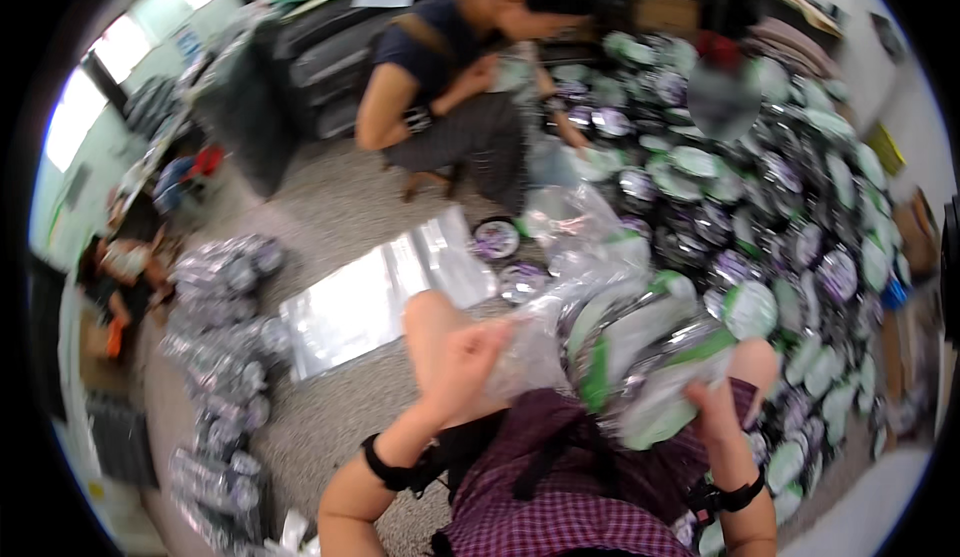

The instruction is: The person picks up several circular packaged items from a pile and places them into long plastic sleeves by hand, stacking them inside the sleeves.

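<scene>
My left hand (465,362) is closed at the edge of a clear plastic bag (530,347) above my lap; motion blur softens the fingers. Inside or against the bag lies a tilted stack of round, flat packs (640,357) with white and green faces and shiny dark rims. My right hand (712,407) grips the near right end of that stack, its thumb on the last pack. How far the bag covers the stack, I cannot tell. Crinkled clear plastic (590,232) stretches beyond the stack.
Loose round packs, white-green and purple, form a large pile (700,187) on the right. Flat clear bags (370,297) lie on the floor ahead. Filled bags (225,327) line the left. Opposite me a seated person (440,87) reaches into the pile. A dark bundle (245,107) stands behind.
</scene>
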`<state>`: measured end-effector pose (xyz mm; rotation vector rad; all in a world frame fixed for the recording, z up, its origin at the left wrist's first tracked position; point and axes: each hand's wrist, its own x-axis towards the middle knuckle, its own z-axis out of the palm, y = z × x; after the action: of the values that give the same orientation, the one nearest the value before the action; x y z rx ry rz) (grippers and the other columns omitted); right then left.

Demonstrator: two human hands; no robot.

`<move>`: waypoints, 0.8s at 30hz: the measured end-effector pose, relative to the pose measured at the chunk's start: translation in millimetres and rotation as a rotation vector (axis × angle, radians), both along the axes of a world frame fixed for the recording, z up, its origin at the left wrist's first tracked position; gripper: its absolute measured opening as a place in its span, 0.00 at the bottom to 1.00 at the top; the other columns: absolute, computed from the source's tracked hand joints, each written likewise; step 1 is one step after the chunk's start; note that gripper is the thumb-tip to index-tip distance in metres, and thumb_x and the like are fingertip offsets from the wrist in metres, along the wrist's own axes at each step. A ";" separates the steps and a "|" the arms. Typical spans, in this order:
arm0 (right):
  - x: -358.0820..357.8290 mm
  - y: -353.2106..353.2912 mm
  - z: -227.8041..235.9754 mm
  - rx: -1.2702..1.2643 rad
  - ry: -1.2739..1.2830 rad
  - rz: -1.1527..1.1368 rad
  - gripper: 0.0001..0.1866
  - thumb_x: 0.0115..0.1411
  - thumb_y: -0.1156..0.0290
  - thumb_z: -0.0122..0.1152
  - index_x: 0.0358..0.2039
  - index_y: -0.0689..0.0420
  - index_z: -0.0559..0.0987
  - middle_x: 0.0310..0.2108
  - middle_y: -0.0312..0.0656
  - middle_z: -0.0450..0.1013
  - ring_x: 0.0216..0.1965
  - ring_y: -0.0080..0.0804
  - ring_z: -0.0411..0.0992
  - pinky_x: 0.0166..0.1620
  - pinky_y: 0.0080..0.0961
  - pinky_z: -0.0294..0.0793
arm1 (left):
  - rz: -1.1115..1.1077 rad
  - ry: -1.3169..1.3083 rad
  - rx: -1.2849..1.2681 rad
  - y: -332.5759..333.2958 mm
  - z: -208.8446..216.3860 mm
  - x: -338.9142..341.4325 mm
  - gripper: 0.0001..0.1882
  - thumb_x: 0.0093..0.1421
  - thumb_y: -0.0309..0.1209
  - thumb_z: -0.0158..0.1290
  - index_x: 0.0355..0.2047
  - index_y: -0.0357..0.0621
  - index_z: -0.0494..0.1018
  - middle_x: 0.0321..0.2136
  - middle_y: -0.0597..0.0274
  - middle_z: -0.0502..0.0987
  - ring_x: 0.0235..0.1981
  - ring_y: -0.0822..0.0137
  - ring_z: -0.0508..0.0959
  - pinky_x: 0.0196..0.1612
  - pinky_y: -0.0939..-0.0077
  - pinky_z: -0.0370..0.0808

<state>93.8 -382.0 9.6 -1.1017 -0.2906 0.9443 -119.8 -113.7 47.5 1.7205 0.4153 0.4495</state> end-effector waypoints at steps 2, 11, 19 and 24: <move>20.1 -29.9 10.4 0.076 0.333 -0.246 0.30 0.49 0.68 0.67 0.51 0.60 0.66 0.43 0.40 0.71 0.43 0.31 0.71 0.44 0.28 0.72 | 0.021 0.091 -0.522 8.1 14.3 7.6 0.22 0.68 0.40 0.38 0.54 0.36 0.66 0.14 0.76 0.65 0.13 0.83 0.58 0.16 0.88 0.57; -46.0 80.4 -9.2 -0.208 -1.202 0.242 0.34 0.44 0.65 0.72 0.49 0.60 0.65 0.52 0.44 0.63 0.45 0.37 0.70 0.43 0.30 0.73 | -0.057 0.074 0.250 -2.6 33.5 21.6 0.20 0.64 0.37 0.45 0.54 0.45 0.68 0.12 0.71 0.66 0.13 0.76 0.66 0.20 0.79 0.64; -50.4 75.1 -101.8 -0.372 0.017 -0.250 0.33 0.44 0.70 0.71 0.48 0.64 0.64 0.44 0.48 0.69 0.45 0.37 0.69 0.45 0.30 0.70 | -0.250 0.281 0.694 -82.5 -25.2 70.2 0.16 0.62 0.32 0.47 0.50 0.51 0.73 0.13 0.60 0.70 0.12 0.66 0.70 0.18 0.74 0.66; 11.8 76.7 -107.3 -0.668 -1.489 0.223 0.35 0.42 0.70 0.69 0.50 0.62 0.63 0.50 0.58 0.63 0.51 0.53 0.64 0.50 0.39 0.67 | -0.008 0.155 -0.477 -88.7 -54.8 132.3 0.19 0.68 0.33 0.38 0.56 0.45 0.66 0.15 0.71 0.68 0.16 0.79 0.67 0.18 0.83 0.64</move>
<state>105.6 -305.3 -97.7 -2.3009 -1.3861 0.1992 12.5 -202.3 -7.3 1.2948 0.5759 0.1891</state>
